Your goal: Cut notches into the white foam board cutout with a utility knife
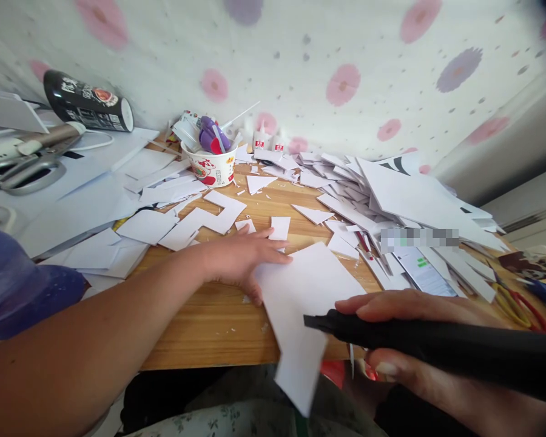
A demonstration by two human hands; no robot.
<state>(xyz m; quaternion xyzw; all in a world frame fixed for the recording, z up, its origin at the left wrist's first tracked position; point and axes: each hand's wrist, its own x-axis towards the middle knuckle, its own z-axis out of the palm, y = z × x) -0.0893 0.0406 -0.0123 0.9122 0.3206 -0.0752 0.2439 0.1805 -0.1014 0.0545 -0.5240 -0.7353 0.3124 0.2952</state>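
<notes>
A cut piece of white foam board (307, 285) lies at the table's front, its pointed lower end sticking out past the edge and blurred. My left hand (241, 258) has the board's left corner between thumb and index finger, with the other fingers spread over the tabletop. In my right hand (418, 334) is a black utility knife (391, 334), gripped between thumb and fingers. Its flat dark tip points left, over the board. A small white square (279, 228) sits just beyond my left fingertips. Something red (332, 371) shows partly beneath the board.
White offcuts (332, 176) pile up at the right around a phone (425, 270). Yellow-and-red-handled scissors (521, 306) lie farther right. A paper tub (212, 167) holds assorted items; glue bottles (261, 139) stand behind. Grey scissors (31, 173) and a black canister (88, 103) are left.
</notes>
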